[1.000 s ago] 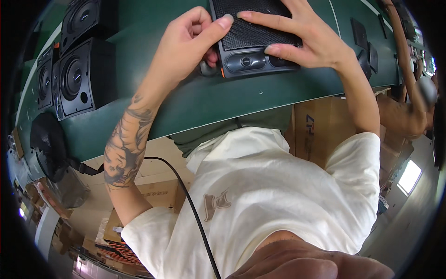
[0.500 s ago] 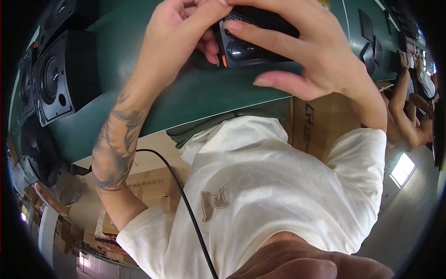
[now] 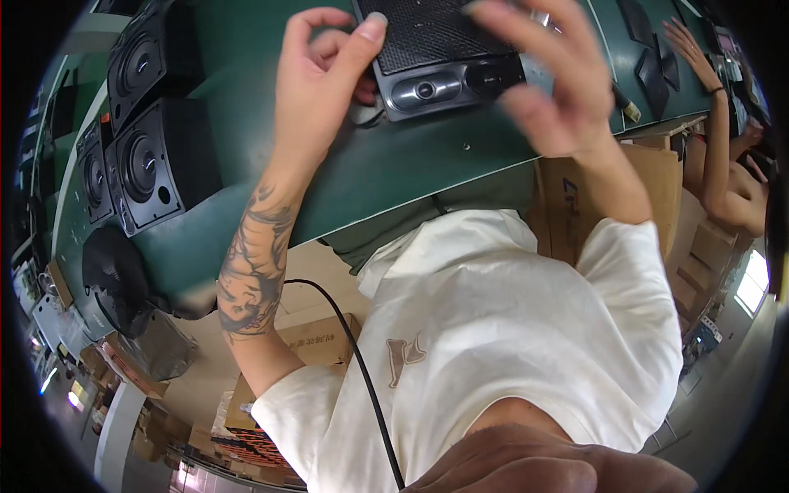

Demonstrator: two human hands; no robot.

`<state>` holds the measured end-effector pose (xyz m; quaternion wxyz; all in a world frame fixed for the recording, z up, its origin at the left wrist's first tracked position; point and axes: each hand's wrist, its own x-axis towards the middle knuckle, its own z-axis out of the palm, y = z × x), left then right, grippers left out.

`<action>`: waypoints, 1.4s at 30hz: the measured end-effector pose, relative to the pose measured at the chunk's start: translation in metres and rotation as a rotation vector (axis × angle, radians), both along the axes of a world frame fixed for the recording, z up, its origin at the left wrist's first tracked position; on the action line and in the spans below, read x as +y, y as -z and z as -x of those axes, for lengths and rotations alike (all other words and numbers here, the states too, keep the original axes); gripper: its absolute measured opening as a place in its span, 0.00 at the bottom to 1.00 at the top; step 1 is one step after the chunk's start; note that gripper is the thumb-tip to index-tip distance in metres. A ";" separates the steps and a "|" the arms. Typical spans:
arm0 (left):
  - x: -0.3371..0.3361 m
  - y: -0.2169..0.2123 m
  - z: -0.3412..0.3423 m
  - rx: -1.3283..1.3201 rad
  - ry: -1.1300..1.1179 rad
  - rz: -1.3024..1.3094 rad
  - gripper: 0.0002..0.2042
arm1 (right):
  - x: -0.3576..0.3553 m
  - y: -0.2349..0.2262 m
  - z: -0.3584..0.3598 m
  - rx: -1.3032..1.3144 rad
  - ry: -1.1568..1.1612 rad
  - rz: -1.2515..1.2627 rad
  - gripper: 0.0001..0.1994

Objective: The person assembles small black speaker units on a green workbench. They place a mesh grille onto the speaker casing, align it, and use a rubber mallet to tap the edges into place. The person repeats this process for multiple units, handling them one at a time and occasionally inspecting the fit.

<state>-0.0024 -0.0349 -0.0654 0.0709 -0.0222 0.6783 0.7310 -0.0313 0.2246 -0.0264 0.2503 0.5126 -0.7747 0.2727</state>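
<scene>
A black speaker lies on the green table at the top of the view. Its mesh grille faces up, beside a glossy strip with two round parts. My left hand grips its left side, thumb pressed on the grille edge and fingers curled down beside it. Over the right end hovers my right hand, smeared by motion, fingers spread and thumb apart. Nothing shows in it. The speaker's far end is cut off by the picture's edge.
Several black speakers stand on the green table at left, near a black bag-like thing. Flat black panels lie at far right, by another person's arm. Cardboard boxes sit below; a black cable hangs across my front.
My right hand has come away from the speaker's top, rightward, uncovering more of the grille and glossy strip. My left hand stays at the left edge. The whole view has shifted slightly.
</scene>
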 end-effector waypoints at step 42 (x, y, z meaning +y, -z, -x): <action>0.011 0.011 0.010 0.525 0.146 0.276 0.38 | -0.016 0.050 -0.032 -1.174 0.106 1.086 0.23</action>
